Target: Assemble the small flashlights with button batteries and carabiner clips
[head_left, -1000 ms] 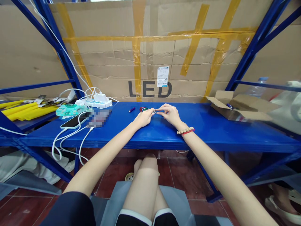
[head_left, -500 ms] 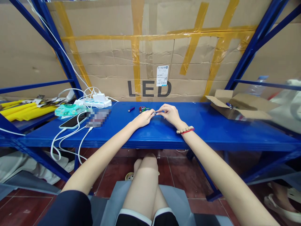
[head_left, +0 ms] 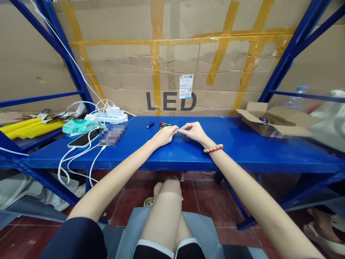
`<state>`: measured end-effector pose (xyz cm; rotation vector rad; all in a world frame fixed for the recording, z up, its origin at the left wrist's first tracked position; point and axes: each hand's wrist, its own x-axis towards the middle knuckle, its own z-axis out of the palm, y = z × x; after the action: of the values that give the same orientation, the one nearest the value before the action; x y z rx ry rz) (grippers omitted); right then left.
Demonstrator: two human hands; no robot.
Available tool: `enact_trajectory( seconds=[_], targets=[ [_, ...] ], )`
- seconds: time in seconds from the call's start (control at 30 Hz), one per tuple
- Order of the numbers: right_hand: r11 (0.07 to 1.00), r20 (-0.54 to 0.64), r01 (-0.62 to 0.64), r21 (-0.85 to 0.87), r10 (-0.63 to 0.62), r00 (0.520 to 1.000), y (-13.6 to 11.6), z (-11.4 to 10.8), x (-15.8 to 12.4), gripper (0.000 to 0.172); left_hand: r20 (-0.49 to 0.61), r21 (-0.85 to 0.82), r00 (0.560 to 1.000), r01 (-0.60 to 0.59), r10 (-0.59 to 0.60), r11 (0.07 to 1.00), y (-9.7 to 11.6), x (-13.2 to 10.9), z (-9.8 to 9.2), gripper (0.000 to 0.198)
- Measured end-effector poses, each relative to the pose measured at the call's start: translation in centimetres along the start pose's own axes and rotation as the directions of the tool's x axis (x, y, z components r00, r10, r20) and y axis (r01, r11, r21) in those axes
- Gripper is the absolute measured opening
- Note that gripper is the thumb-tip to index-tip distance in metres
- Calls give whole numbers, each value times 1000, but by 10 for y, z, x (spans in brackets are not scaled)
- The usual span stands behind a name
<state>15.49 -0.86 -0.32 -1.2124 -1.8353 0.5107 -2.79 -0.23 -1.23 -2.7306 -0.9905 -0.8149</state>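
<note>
Over the blue tabletop (head_left: 129, 153), my left hand (head_left: 165, 136) and my right hand (head_left: 196, 132) meet at the fingertips. Between them is a small silvery piece (head_left: 177, 130), mostly covered by the fingers and too small to name. My left hand is closed on one end of it, while the right thumb and forefinger pinch the other. Just behind my left hand lie several small red and green pieces (head_left: 165, 125). A short purple cylinder (head_left: 150, 125) rests to their left.
Left on the table are a phone (head_left: 84, 138) with white cables, a teal packet (head_left: 80, 126) and a power strip (head_left: 118, 117). Yellow-handled things (head_left: 35, 128) lie beyond, near another person's hand (head_left: 12, 117). An opened cardboard box (head_left: 269, 127) stands right; a large carton (head_left: 129, 72) backs the table.
My right hand's fingers have shifted slightly and lie a little flatter around the small silvery piece. My left hand stays in place. At the far left, another person's hand shows more clearly.
</note>
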Motion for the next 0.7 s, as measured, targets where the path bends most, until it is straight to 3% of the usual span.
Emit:
enact_trajectory(
  seconds=[0.2,0.4,0.53,0.7],
  targets=[
    [980,142,-156,127,138,980,-4,-1,-1,44,-10,95,997,-80,82,992,-3,1,0,25],
    [960,168,-238,150,213,963,-3,0,1,44,13,88,998,-66,65,994,-3,2,1,29],
    [974,158,-195,115,176,972,-1,0,2,48,44,118,999,9,-15,993,-1,3,2,27],
    [1000,106,-11,-23,13,994,7,1,5,46,35,165,994,98,-105,981,1,4,5,26]
  ],
)
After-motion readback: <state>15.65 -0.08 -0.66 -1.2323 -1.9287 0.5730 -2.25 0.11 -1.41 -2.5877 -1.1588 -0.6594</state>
